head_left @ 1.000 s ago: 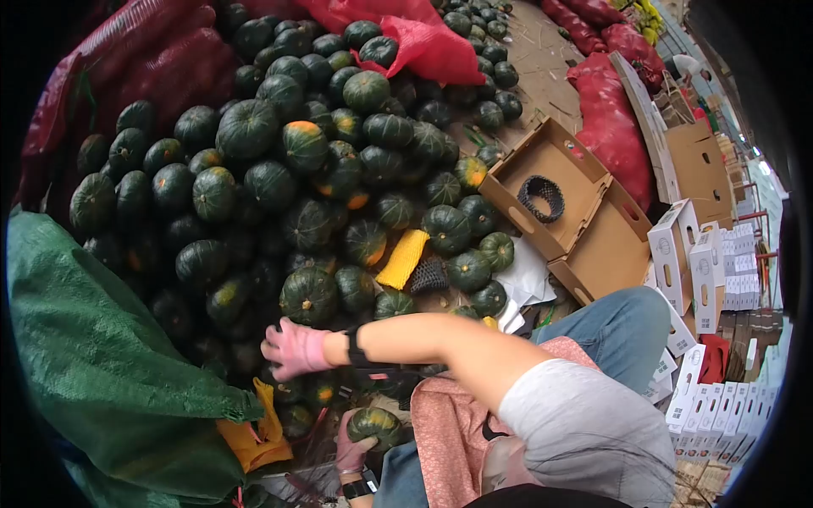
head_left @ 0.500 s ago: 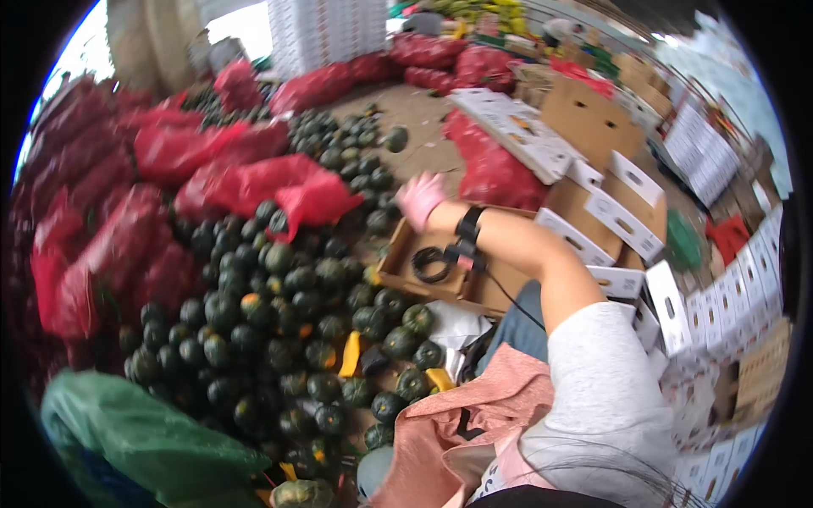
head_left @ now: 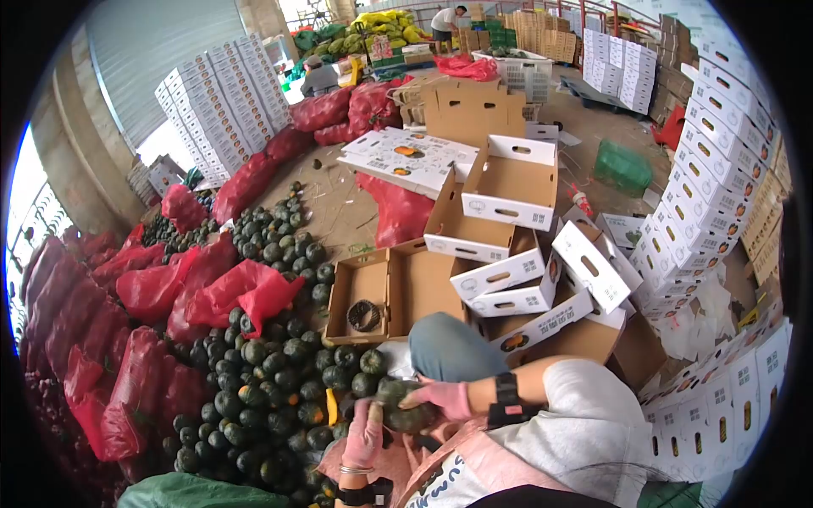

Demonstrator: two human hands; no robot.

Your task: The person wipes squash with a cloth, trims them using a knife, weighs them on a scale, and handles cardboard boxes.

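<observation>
- Squash: one dark green kabocha squash (head_left: 406,410), lower centre of the frame, between the two hands and in contact with both.
- Right hand (head_left: 445,400), pink-gloved: at the squash's right side, curled round it, thumb laid over the upper surface; gripping.
- Left hand (head_left: 364,433), pink-gloved: at the squash's left side, fingers raised against it, partly blurred. Firmness of its hold: cannot tell.
- Orientation: visible outline wider than tall, long axis roughly left-right across the frame. Stem end not distinguishable, so which way it points cannot be read.
- Below the hands: pink apron (head_left: 440,453) over the lap. Bent knee in blue jeans (head_left: 455,345) just above the right hand.
- Left of the hands: squash pile (head_left: 254,398), spreading to the lower left; a yellow strip (head_left: 332,406) lies among it near the left hand.
- Above the pile's near edge: open cardboard box (head_left: 360,284) containing a black mesh coil (head_left: 363,316). The knee stands between the right hand and the cardboard trays (head_left: 508,182) heaped at upper right of centre.
- Left edge: red mesh sacks (head_left: 140,394). Right side: stacked white cartons (head_left: 703,182). Bottom left: green sack (head_left: 199,493).
</observation>
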